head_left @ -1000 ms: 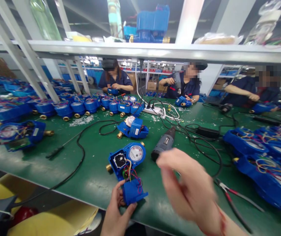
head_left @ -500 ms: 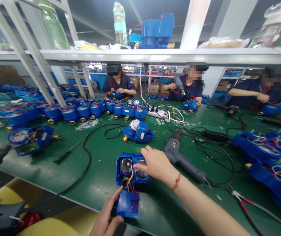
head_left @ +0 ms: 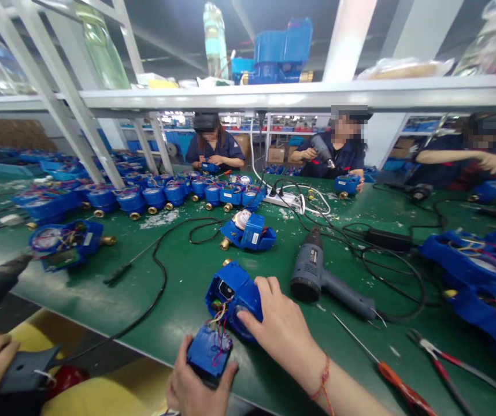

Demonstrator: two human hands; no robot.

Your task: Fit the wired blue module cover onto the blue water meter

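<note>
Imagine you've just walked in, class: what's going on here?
At a green bench, a person's right hand rests on a blue water meter while the left hand holds its blue cover, with wires running between them. A heat gun sits nearby. Across the bench, a co-worker holds another heat gun above a meter.

- The blue water meter (head_left: 233, 300) has tipped onto its edge at lower centre, dial turned down under the right hand (head_left: 280, 335).
- The left hand (head_left: 191, 370) has turned the blue cover (head_left: 210, 353) to face upward.
- An orange-handled screwdriver (head_left: 398, 384) now shows at lower right.
</note>
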